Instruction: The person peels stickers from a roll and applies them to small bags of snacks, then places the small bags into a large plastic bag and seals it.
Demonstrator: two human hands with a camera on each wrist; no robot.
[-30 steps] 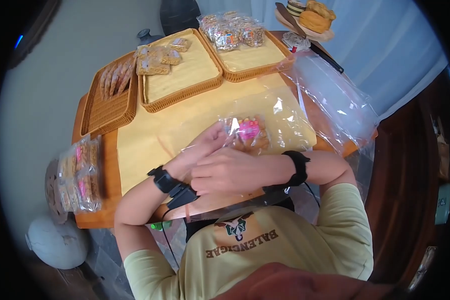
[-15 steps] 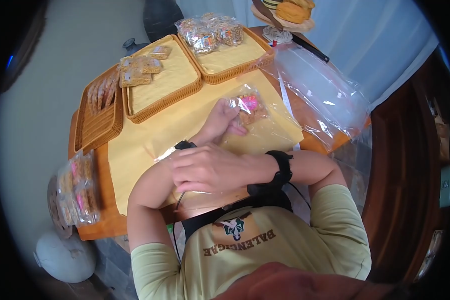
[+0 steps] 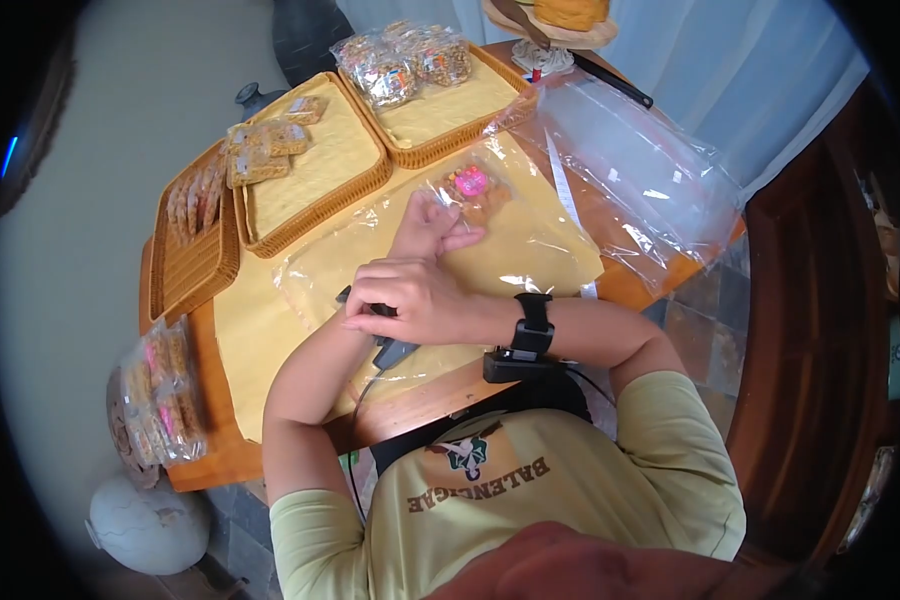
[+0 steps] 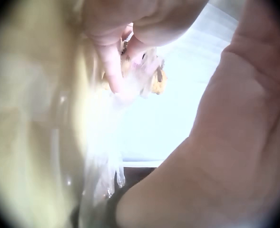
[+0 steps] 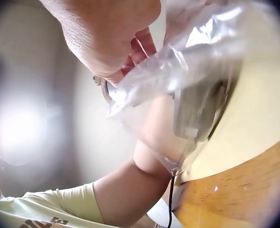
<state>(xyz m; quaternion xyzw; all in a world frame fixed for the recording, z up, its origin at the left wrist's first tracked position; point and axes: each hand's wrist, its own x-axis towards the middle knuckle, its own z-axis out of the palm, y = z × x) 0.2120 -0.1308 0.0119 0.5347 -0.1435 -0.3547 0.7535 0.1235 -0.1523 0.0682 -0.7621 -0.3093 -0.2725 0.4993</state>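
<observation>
A packet with a pink label lies over the yellow sheet, inside clear plastic. My left hand pinches its near left edge; the left wrist view shows its fingers bent at the packet, which is blurred by glare. Crossed over my left wrist, my right hand has curled fingers with clear film at them. In the right wrist view this hand grips the film, which partly covers its fingertips.
Wicker trays with bagged snacks stand at the back and left. More packets sit at the left edge. Clear bags lie on the right, near a knife and a cake stand.
Both hands and the packet appear farther left and slightly higher in view. My right hand has shifted up along the left wrist, its fingers more curled. The head view has also shifted.
</observation>
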